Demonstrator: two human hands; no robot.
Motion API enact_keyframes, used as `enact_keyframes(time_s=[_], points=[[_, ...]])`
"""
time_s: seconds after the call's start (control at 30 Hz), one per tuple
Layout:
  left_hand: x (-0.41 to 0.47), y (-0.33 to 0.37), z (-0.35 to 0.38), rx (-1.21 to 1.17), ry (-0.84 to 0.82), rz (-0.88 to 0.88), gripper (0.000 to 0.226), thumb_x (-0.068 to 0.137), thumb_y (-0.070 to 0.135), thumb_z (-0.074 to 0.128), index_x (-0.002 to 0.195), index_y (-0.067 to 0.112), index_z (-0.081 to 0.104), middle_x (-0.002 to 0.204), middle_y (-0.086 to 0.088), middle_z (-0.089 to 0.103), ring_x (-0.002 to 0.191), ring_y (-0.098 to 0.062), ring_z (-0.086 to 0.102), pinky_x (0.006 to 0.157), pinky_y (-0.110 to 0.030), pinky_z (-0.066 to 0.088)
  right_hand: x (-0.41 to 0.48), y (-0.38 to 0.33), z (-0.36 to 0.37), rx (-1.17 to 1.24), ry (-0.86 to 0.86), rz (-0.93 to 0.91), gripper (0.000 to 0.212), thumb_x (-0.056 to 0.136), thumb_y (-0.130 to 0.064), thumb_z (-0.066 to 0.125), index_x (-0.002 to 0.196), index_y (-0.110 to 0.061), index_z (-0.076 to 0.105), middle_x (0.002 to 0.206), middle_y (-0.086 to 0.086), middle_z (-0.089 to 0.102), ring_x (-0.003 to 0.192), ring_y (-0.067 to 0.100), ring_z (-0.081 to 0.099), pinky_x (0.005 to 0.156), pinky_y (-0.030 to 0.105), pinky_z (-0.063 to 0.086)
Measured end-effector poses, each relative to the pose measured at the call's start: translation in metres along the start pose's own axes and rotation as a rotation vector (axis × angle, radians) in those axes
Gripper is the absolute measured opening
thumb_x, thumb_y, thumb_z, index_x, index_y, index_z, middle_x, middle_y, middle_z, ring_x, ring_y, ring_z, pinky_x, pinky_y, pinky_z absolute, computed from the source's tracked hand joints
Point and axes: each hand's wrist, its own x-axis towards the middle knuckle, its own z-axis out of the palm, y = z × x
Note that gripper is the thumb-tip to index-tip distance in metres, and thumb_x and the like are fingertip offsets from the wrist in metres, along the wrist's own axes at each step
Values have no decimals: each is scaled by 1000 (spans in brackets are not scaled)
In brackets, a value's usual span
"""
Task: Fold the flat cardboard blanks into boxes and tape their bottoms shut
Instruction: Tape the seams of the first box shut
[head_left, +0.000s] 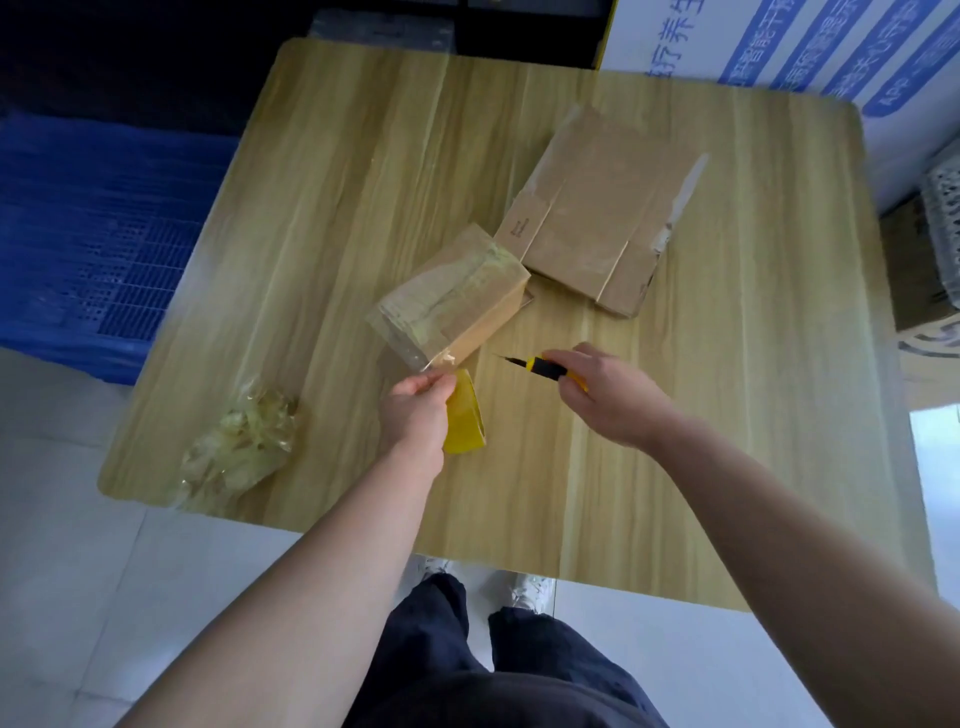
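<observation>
A folded cardboard box (457, 296) lies in the middle of the wooden table (332, 171), its upturned face covered with clear tape. My left hand (418, 410) grips a yellow tape roll (465, 415) just in front of the box, and a strip of tape runs from the roll to the box's near corner. My right hand (608, 392) holds a yellow and black utility knife (545, 366), blade out and pointing left towards the tape strip. A flat cardboard blank (597, 213) lies behind and to the right of the box.
A crumpled wad of used clear tape (241, 447) lies at the table's near left corner. A blue plastic crate (88, 239) stands on the floor to the left. White printed cartons (831, 47) and a white basket (943, 208) are at the right.
</observation>
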Motion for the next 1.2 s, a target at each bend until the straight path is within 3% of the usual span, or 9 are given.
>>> enact_keyframes(time_s=[0.13,0.27,0.37,0.6,0.73,0.87,1.07,1.2], points=[[5,4,-3,70,-35,-24,25,80,21,77,102,11,70,100,-6,69,87,-22,62,71,-27,45,10,-31,-17,-223,-21,-120,32,101,-35,37,128,-33,52,105,-3,58,84,20,58,71,38,53],[5,10,-5,97,-52,-8,27,80,20,77,102,7,68,99,-9,68,87,-22,60,70,-29,43,22,-49,-20,-405,-55,-169,33,102,-37,33,129,-35,52,106,-3,59,86,21,60,67,32,46],[5,13,-6,106,-67,-5,31,80,22,77,105,5,68,98,-9,68,85,-22,61,71,-29,45,29,-55,-18,-476,-71,-170,34,102,-37,31,129,-36,52,104,-4,59,83,19,56,66,30,37],[6,20,-11,147,-97,-15,18,83,20,75,93,12,63,97,-9,65,87,-23,59,74,-30,44,43,-60,-8,-545,-92,-170,31,104,-36,29,124,-32,53,96,-4,54,78,19,54,65,32,39],[7,23,-15,231,-133,14,23,83,22,75,102,12,67,102,-6,66,93,-24,62,82,-35,50,50,-46,7,-654,-124,-54,23,100,-22,41,117,-28,57,79,-5,41,68,18,49,56,30,33],[7,26,-16,267,-110,30,28,81,24,76,104,11,69,101,-6,67,90,-23,60,78,-30,47,40,-14,25,-477,-87,66,24,101,-21,38,119,-26,54,94,-2,52,80,20,55,63,31,38],[7,27,-18,306,-120,24,33,76,31,81,98,13,66,98,-4,64,87,-22,58,75,-31,46,25,12,66,-318,-45,289,40,93,-4,44,128,-23,43,114,5,52,101,27,48,73,35,40],[7,26,-17,322,-97,33,24,73,26,83,74,18,60,90,-6,64,83,-23,59,73,-28,46,32,0,68,-167,44,288,45,93,-10,47,136,-23,43,127,6,47,112,28,47,78,34,42]])
